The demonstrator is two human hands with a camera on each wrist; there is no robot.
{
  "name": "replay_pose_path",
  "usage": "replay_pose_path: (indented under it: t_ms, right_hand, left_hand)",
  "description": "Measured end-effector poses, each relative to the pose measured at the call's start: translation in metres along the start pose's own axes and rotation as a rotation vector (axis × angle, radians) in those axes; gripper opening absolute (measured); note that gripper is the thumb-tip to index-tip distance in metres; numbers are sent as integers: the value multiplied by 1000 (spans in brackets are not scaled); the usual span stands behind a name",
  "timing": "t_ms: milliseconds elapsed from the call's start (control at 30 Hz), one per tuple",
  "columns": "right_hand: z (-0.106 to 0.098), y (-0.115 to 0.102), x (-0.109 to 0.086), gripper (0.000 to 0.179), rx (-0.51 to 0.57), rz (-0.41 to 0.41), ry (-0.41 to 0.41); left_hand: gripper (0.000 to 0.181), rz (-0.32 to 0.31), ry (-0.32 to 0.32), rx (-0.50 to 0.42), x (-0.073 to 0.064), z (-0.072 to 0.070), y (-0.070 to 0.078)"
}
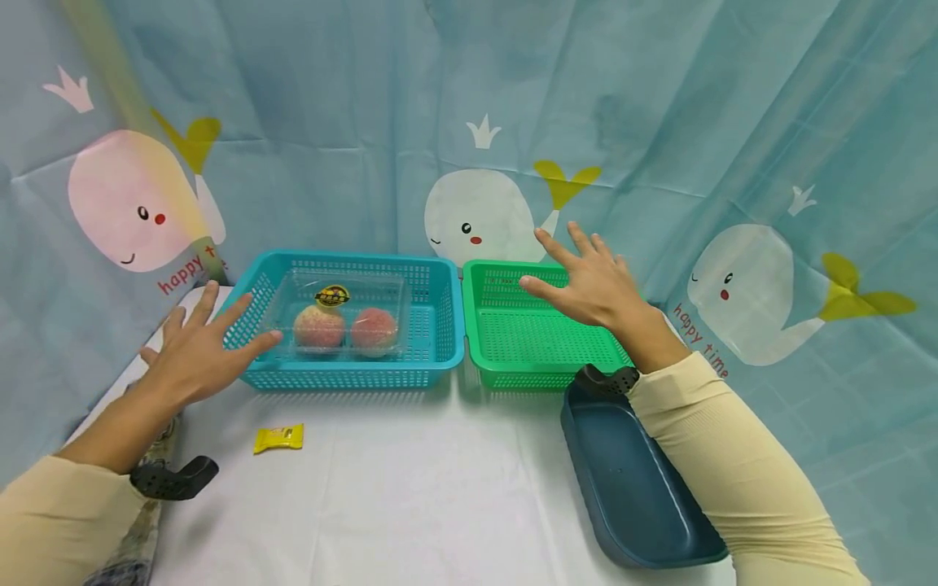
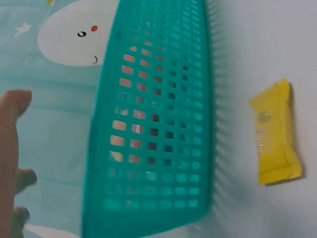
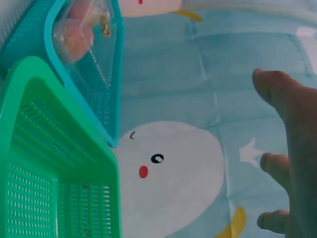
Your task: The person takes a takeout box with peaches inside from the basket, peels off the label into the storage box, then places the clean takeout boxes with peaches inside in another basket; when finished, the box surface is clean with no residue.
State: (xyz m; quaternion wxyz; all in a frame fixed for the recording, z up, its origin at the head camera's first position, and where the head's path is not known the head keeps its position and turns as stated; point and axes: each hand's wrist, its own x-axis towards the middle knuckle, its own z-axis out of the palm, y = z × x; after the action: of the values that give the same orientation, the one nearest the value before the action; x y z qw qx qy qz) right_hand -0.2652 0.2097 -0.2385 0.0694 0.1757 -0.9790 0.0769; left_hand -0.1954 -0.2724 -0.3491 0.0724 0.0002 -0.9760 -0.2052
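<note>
In the head view my left hand [image 1: 194, 354], fingers spread, hovers by the left end of the blue basket [image 1: 344, 380] and holds nothing. Inside that basket lies a clear plastic box [image 1: 381, 291] with two peaches [image 1: 318, 327] and a round label on its lid. My right hand [image 1: 589, 281] hangs over the green basket [image 1: 542, 338], its fingers spread and nothing in its grasp. On the white cloth in front of the blue basket is a small yellow wrapped packet [image 1: 278, 438], seen closer in the left wrist view [image 2: 275, 134].
A dark blue tray [image 1: 630, 480] stands at the right, partly beneath my right forearm. Along the left edge, a patterned cloth-like item [image 1: 135, 541] is partly covered by my left arm. A light blue curtain [image 1: 315, 106] with whale prints hangs behind the baskets.
</note>
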Motion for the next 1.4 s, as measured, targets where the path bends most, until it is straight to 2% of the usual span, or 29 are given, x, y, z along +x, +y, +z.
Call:
replay_pose_path:
  t_ms: [167,333,667,867,1067,1400]
  right_hand:
    - [6,-2,8,80,24,-52,11]
    - [12,-5,16,81,68,-86,4]
    - [27,-17,30,78,247,-105,-17]
    - [35,-26,40,75,315,-94,-27]
    - [47,-38,54,67,394,-130,-24]
    - [75,-68,71,71,570,-29,-75]
  left_hand:
    - [88,-1,4,-13,0,7,-8]
    - [88,-25,-19,-22,1,13,-16]
    - [89,-80,-60,-29,3,24,-33]
    - [93,-86,-47,-36,2,28,-36]
    - [97,-95,-35,-75,3,31,-36]
    - [99,-109,-21,-80,1,32,-36]
